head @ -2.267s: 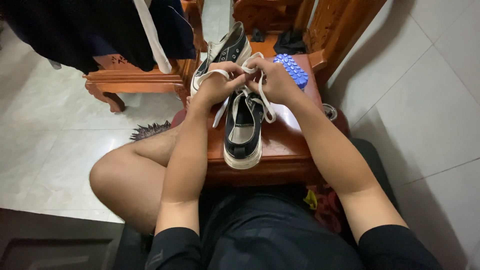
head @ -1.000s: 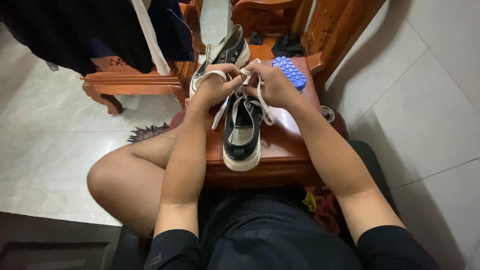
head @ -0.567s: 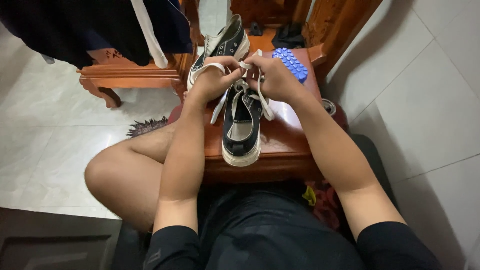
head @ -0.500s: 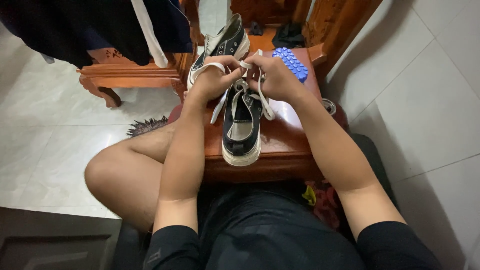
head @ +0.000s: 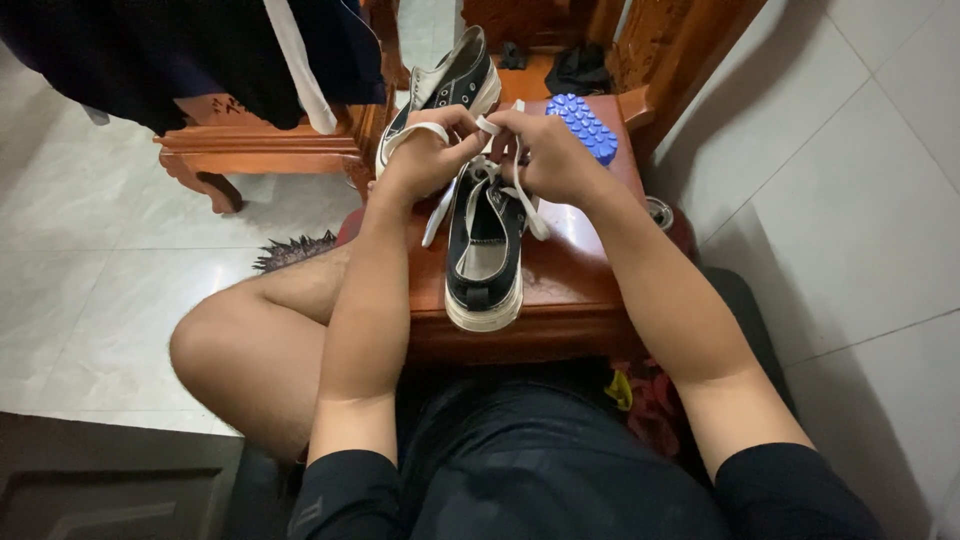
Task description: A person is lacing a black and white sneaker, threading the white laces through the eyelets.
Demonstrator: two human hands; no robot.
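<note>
While you sit with your knees drawn up to a small wooden worktop (head: 575,275), both your hands are busy at the far end of a black sneaker (head: 485,255) that lies lengthwise on the wood, its heel and pale sole toward you and its toe pointing away. Your left hand (head: 420,160) has its grip closed on a white shoelace (head: 430,131), a loop of which passes over the back of the hand, while a loose end of it hangs down past the left side of the shoe toward the worktop. Your right hand (head: 550,155) is pinched together on the other run of the same lace, just beside the left hand, with the fingertips of the two hands nearly meeting above the shoe's tongue; a further strand trails down the right side of the shoe. Beyond your hands a second sneaker (head: 450,85), black with a white sole, is propped at a tilt against a carved wooden chair (head: 270,150), close to the left hand but apart from the first shoe. A blue studded brush (head: 583,125) lies on the far right corner of the worktop, just past your right hand. Dark clothes with a white strap (head: 295,65) hang over the chair at upper left, and pale floor tiles (head: 860,200) surround everything.
</note>
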